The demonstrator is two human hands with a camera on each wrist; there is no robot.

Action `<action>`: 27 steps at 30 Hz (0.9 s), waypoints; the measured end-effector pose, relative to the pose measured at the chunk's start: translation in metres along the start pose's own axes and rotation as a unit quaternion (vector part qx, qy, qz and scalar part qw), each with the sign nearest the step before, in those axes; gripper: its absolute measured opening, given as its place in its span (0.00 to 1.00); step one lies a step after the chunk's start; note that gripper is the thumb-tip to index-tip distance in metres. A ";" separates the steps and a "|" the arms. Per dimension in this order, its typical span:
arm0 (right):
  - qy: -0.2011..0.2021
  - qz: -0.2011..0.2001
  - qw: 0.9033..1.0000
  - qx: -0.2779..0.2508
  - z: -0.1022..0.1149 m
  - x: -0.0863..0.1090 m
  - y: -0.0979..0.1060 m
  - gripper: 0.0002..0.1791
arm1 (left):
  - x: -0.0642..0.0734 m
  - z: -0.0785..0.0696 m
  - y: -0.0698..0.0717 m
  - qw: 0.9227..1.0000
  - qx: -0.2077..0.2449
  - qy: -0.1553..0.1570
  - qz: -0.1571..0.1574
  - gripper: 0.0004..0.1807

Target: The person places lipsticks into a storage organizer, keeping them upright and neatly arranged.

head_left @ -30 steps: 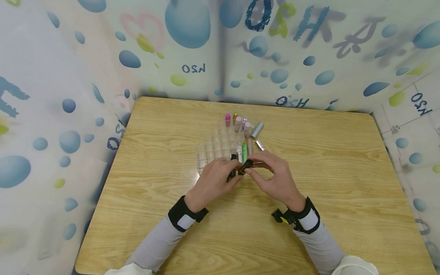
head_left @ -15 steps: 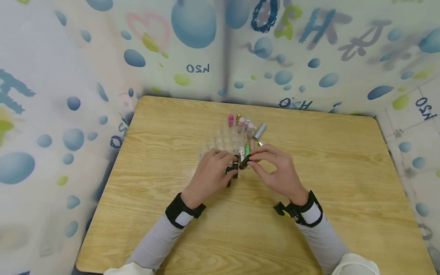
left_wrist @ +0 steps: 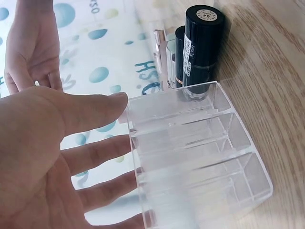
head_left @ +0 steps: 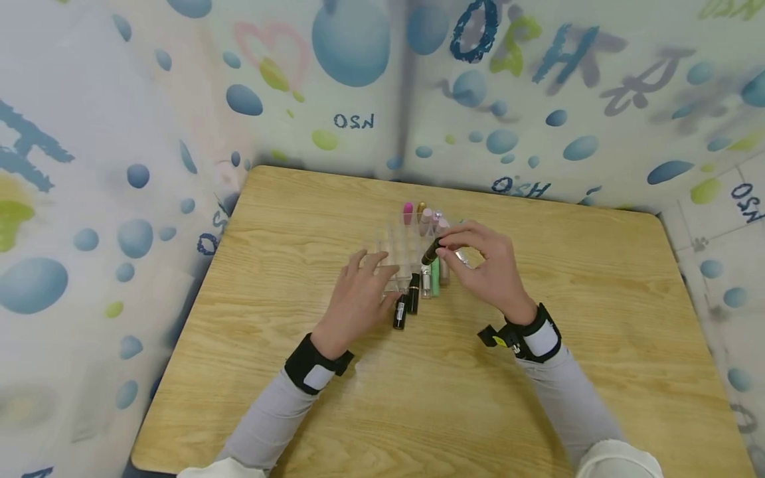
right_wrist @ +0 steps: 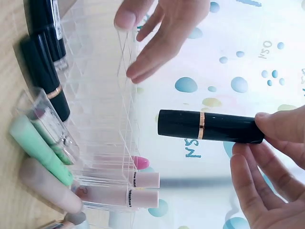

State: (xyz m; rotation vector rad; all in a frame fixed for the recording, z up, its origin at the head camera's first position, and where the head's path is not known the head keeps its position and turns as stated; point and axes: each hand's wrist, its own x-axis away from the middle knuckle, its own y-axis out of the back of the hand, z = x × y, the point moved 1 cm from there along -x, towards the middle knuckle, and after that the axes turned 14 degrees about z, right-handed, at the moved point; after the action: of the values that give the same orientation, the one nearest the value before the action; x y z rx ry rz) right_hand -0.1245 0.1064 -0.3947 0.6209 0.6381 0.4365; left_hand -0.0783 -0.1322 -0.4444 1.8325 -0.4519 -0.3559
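Observation:
My right hand [head_left: 493,269] pinches a black lipstick [right_wrist: 224,127] with a gold band by one end, raised near the right side of a clear stepped organizer [left_wrist: 190,138]. My left hand [head_left: 361,292] is spread at the organizer's left front, its thumb and fingertips along the rim in the left wrist view. Right by the organizer's near end lie two more black tubes, a labelled one [head_left: 399,313] and a gold-banded lipstick [head_left: 414,295]. Beside them are a clear-and-silver tube [head_left: 426,284], a green tube [head_left: 435,279] and a dusty-pink tube [right_wrist: 50,183].
At the organizer's far end stand a bright pink lipstick [head_left: 408,212], a gold-topped one [head_left: 421,208] and pale pink tubes [right_wrist: 143,197]. A silver tube is partly hidden behind my right hand. The wooden table [head_left: 287,226] meets a patterned wall covering [head_left: 352,153] at the back.
My right hand has lifted the black lipstick away from my left hand, toward the far side. My left hand has left the black tubes and spread its fingers over the organizer.

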 end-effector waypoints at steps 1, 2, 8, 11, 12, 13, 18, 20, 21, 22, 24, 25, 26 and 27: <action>0.000 0.001 1.000 0.002 -0.001 -0.003 0.000 0.06 | 0.000 0.000 0.000 1.000 -0.003 -0.005 -0.001 0.24; 0.000 0.002 1.000 0.007 -0.003 -0.007 0.000 0.06 | -0.001 0.000 0.000 1.000 -0.005 -0.009 0.000 0.24; 0.005 0.003 1.000 0.019 -0.013 -0.028 0.000 0.07 | -0.002 -0.002 0.001 0.999 -0.024 -0.027 0.002 0.23; 0.010 0.000 1.000 0.012 -0.020 -0.039 -0.002 0.07 | -0.002 -0.002 0.000 0.999 -0.028 -0.029 -0.001 0.22; 0.012 -0.001 1.000 0.011 -0.023 -0.043 -0.003 0.07 | -0.001 -0.002 0.000 0.999 -0.027 -0.028 -0.003 0.21; 0.014 -0.002 1.000 0.011 -0.025 -0.046 -0.004 0.08 | -0.001 -0.002 0.000 0.999 -0.029 -0.026 -0.004 0.21; 0.006 -0.010 1.000 0.004 -0.041 -0.061 -0.012 0.08 | -0.001 -0.002 0.000 0.999 -0.032 -0.022 -0.005 0.21; -0.002 -0.015 1.000 -0.002 -0.043 -0.065 -0.015 0.07 | 0.000 -0.002 0.001 0.999 -0.035 -0.024 -0.007 0.21; -0.005 -0.018 1.000 -0.005 -0.043 -0.066 -0.016 0.07 | -0.001 -0.002 0.001 0.999 -0.035 -0.025 -0.009 0.21; -0.007 -0.023 1.000 -0.008 -0.042 -0.067 -0.017 0.07 | -0.001 -0.003 0.000 0.999 -0.035 -0.026 -0.010 0.21; -0.009 -0.031 0.999 -0.012 -0.037 -0.069 -0.019 0.06 | -0.001 -0.003 0.000 0.999 -0.033 -0.028 -0.012 0.21; -0.008 -0.034 0.999 -0.013 -0.034 -0.070 -0.019 0.06 | -0.001 -0.003 -0.001 0.999 -0.033 -0.027 -0.011 0.21; -0.007 -0.038 0.999 -0.011 -0.030 -0.070 -0.019 0.06 | -0.001 -0.003 -0.001 0.999 -0.032 -0.026 -0.011 0.21; -0.007 -0.040 0.999 -0.009 -0.027 -0.071 -0.019 0.06 | -0.001 -0.002 -0.001 0.999 -0.032 -0.024 -0.011 0.21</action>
State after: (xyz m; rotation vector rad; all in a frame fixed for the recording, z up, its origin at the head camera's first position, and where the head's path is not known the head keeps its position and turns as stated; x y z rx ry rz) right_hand -0.1908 0.0641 -0.3949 0.5779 0.6429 0.3627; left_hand -0.0777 -0.1296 -0.4448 1.7703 -0.4484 -0.4258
